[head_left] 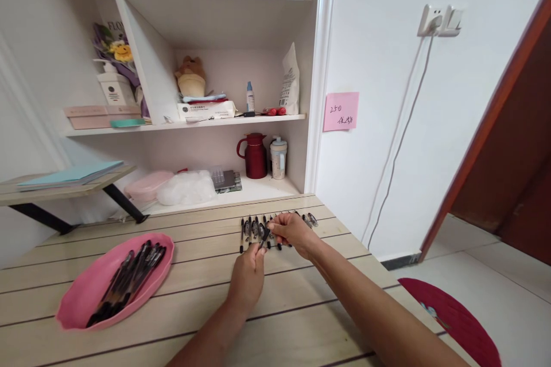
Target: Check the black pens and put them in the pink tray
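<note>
My left hand (pixel 248 276) is closed in a pinch on the lower end of a dark pen (pixel 264 238), above the wooden table. At the pen's upper end, the fingertips of my right hand (pixel 294 231) press together around it; exactly what they pinch is too small to make out. Just behind and under both hands runs a row of black pens and clear caps (pixel 247 229), partly covered by the right hand. Left of my hands, a pink tray (pixel 71 314) holds a pile of several black pens (pixel 129 281).
The striped wooden table (pixel 206 298) meets a white shelf unit (pixel 206 132) at the back. On its lowest shelf are a red thermos jug (pixel 255 157) and a light cup (pixel 279 159). A raised wooden stand (pixel 112 175) is at left, a red round seat (pixel 456 321) at right.
</note>
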Available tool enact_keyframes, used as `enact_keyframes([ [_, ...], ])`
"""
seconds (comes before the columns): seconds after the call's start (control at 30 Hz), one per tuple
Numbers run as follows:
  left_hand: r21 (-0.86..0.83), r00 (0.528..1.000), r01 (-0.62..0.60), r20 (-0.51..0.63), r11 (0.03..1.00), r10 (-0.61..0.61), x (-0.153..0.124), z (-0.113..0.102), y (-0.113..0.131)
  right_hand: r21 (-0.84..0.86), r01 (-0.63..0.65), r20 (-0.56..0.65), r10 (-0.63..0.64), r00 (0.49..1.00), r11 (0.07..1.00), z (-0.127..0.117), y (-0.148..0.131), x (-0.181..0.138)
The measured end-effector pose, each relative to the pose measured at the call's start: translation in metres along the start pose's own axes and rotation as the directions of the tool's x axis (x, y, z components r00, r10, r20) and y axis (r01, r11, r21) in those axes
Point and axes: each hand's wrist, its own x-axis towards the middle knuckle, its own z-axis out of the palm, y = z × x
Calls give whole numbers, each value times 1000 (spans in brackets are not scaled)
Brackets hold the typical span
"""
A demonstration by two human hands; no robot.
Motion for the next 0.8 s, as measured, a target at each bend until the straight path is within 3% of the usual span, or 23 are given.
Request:
enact_keyframes([
  [0.13,-4,1000,-14,9,1000,14,-1,-2,1,10,15,-5,-15,1000,1000,1,2,0],
  [0.37,-140,998,46,42,989,-40,-7,-3,7,166,0,90,-16,996,986,-10,-6,-2],
  [0.63,-197,997,69,36,978,-63,-7,-3,8,212,12,41,-21,999,977,-2,3,0],
  [0.8,-197,997,68,44,978,-60,-7,-3,7,280,-24,109,-7,994,960,-6,3,-1],
])
